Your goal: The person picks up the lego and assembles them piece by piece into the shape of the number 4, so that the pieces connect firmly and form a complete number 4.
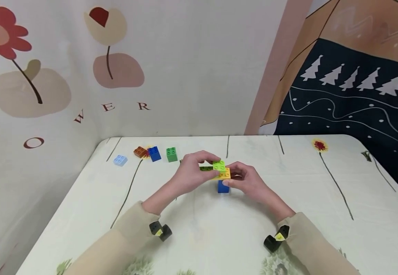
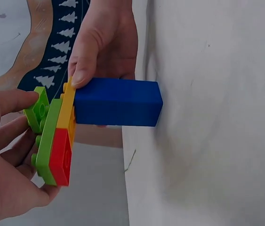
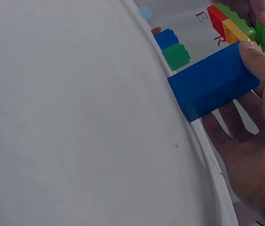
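A blue two-brick tower [image 3: 217,80] stands upright on the table, gripped near its top by my right hand [image 1: 248,181], thumb on one side and fingers on the other. Across its top lies a yellow brick [image 2: 66,110]. A longer green brick [image 2: 48,141] sits on the yellow one and juts out sideways, with a red brick [image 2: 60,157] beneath its overhanging end. Between thumb and fingers, my left hand [image 1: 193,173] pinches a small lime green brick [image 2: 39,109]. That brick is tilted over the studs; whether it touches them I cannot tell.
Toward the back left of the table [image 1: 199,233] lie a light blue brick [image 1: 120,160], an orange-brown brick [image 1: 139,152], a dark blue brick [image 1: 154,154] and a green brick [image 1: 172,154]. A printed cloth [image 1: 199,76] hangs behind the table.
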The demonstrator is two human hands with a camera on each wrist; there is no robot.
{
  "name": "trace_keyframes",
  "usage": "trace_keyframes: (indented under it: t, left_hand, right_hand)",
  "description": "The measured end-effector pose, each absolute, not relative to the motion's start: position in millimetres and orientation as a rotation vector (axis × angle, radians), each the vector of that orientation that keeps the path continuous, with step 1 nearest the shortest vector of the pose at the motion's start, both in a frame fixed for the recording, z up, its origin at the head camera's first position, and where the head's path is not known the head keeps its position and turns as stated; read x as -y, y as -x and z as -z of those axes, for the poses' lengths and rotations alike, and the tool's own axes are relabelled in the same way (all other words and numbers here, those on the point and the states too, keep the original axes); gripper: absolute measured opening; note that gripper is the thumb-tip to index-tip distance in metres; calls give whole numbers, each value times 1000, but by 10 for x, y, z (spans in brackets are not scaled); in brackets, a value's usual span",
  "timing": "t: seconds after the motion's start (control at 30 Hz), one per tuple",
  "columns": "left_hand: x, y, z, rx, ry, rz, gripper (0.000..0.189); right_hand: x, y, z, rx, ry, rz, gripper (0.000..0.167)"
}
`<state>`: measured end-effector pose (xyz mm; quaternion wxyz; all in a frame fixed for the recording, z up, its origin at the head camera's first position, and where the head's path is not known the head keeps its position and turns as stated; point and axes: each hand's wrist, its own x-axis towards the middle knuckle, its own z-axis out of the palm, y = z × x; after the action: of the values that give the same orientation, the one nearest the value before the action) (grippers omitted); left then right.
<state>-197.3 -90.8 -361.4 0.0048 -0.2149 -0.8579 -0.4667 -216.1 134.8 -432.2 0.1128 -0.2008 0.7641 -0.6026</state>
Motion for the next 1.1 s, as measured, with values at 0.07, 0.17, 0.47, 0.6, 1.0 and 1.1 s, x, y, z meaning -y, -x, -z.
trace_keyframes:
  t: [0.07, 0.17, 0.47, 0.6, 1.0, 1.1]
  left_hand:
    - [863, 1979, 3620, 2692, 691, 1443, 32]
    - [825, 1980, 3627, 2696, 707, 1443, 32]
    - [795, 2011, 3691, 2670, 777, 1346, 32]
    - [791, 2011, 3702, 2682, 784, 1271, 32]
    - [807, 2031, 3712, 2672, 826, 1324, 23]
    - [809, 2037, 3722, 2668, 834, 1321, 22]
  right_hand:
    - [-1354, 2166, 4329, -2246, 615, 1769, 37]
    - [-1347, 2170, 4335, -2248, 633, 1774, 35]
    - [-1348, 2160, 4320, -2253, 596, 1767, 34]
    - [-1350, 2158, 4313, -2249, 594, 1768, 34]
    - [-1370, 2158, 4318, -2260, 596, 1746, 34]
    - [-1366, 2165, 4320, -2256, 605, 1752, 34]
